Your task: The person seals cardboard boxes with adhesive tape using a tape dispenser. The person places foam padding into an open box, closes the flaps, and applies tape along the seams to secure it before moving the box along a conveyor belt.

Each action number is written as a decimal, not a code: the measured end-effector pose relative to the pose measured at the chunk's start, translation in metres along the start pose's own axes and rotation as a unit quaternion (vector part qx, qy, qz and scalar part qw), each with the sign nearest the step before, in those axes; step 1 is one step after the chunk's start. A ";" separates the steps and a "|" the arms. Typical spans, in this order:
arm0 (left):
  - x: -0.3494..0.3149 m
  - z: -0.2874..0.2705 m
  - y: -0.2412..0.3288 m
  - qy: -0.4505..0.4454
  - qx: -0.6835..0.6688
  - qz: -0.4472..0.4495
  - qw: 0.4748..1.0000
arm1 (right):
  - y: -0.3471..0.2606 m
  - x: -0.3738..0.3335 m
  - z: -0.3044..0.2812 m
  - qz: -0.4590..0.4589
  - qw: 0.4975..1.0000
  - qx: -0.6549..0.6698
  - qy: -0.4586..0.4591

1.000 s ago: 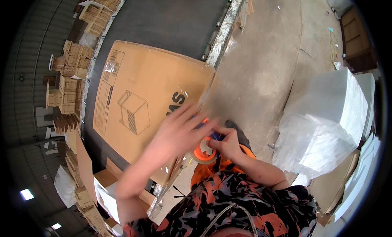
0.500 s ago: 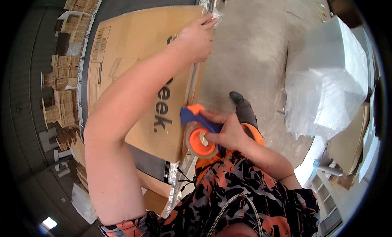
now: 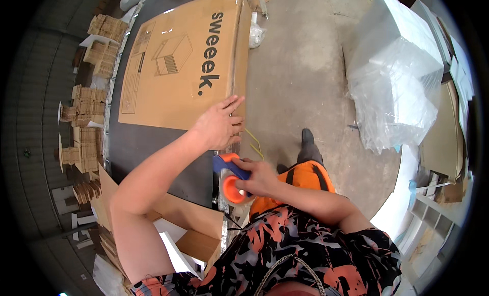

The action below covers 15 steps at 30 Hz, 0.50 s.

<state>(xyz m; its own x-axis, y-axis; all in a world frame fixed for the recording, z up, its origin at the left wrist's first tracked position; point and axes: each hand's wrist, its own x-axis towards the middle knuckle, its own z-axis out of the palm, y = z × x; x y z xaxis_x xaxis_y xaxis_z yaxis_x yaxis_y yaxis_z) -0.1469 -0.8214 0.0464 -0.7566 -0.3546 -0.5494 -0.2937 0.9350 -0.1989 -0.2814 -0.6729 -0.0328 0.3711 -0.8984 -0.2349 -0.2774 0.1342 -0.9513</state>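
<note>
On the black conveyor belt (image 3: 145, 148), the brown cardboard box (image 3: 173, 56) ran lengthwise ahead, near-right corner at the nearer, finger-spread left hand (image 3: 219, 127) (contact unclear), right hand (image 3: 261, 178) gripping a blue-and-orange tape dispenser (image 3: 233, 168).

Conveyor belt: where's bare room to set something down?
Bare belt lies between the printed carton and the open carton, crossed above by the left forearm. Crowded: the right edge, around the left hand, right hand and tape dispenser.

Box (image 3: 191, 66), 11 o'clock: bold black lettering (image 3: 211, 51) at its 2 o'clock; panel (image 3: 131, 87) at 8, print too small.
</note>
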 end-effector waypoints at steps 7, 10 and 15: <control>0.003 0.004 -0.012 -0.044 0.028 0.029 0.998 | -0.024 0.086 0.057 -0.069 0.969 -0.235 0.017; -0.011 0.014 -0.016 0.104 -0.048 -0.059 0.992 | 0.036 0.064 0.066 -0.221 0.946 -0.122 0.205; -0.020 0.057 -0.016 0.230 -0.143 -0.106 0.957 | 0.116 0.026 -0.043 0.121 0.925 0.358 0.038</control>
<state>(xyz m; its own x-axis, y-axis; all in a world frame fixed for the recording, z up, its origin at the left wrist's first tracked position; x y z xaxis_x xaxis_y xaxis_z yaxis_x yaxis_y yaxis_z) -0.0939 -0.8289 0.0140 -0.8203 -0.5645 -0.0919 -0.5668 0.8238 -0.0004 -0.3420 -0.6991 -0.1412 0.3031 -0.8292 -0.4697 0.3235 0.5531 -0.7677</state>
